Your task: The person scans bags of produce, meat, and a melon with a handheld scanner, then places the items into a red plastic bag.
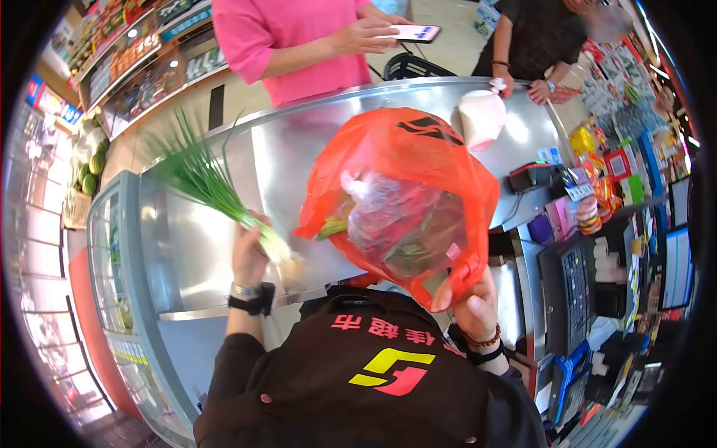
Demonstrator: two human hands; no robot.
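My left hand (250, 254) is closed around a bunch of green onions (205, 175) near its white root end, the long green leaves pointing up and left over the counter. My right hand (472, 302) grips the edge of a red plastic bag (441, 168) at its near right side. The bag lies with its mouth towards me on the metal counter (276, 168). Inside it are clear plastic bags (388, 216) with greens in them, and a stalk end (332, 226) shows at the left of the opening.
Across the counter, a person in pink (291, 45) holds a phone (414, 33). Another person in black (534, 37) grips a whitish bag (482, 118). To my right are a card terminal (530, 176), a keyboard (575, 291) and screens (678, 265). A glass case (112, 261) stands left.
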